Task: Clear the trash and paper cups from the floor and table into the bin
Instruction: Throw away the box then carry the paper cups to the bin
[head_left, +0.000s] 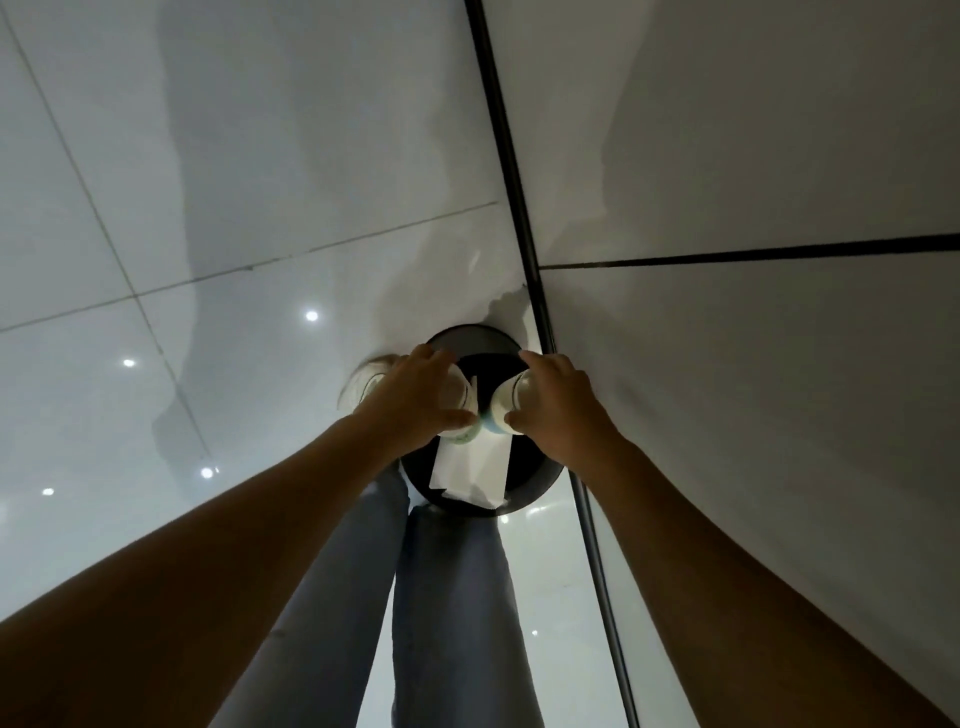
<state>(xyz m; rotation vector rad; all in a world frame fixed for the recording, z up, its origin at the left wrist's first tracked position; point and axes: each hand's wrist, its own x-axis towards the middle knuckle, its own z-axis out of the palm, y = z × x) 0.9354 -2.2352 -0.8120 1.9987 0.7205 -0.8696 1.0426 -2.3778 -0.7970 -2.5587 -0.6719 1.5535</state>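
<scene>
2 hands reach down over a round black bin (540, 483) that stands on the glossy tiled floor (249, 322), close beside the wall (753, 364). our left hand (415, 402) has its fingers and thumb curled round a white paper cup (460, 397), held tipped over the bin's mouth. our right hand (556, 400) grips a second paper cup (504, 408) the same way, its base turned inward so the 2 cups nearly meet above the opening. below them a white sheet of paper (470, 467) lies in the bin, leaning toward its near rim. we cannot tell what else the bin holds, since its inside is dark. our legs in grey-blue trousers (447, 597) stand just before the bin, and 1 pale shoe (363, 382) shows beside it on the left. small ceiling lights reflect in the tiles.
</scene>
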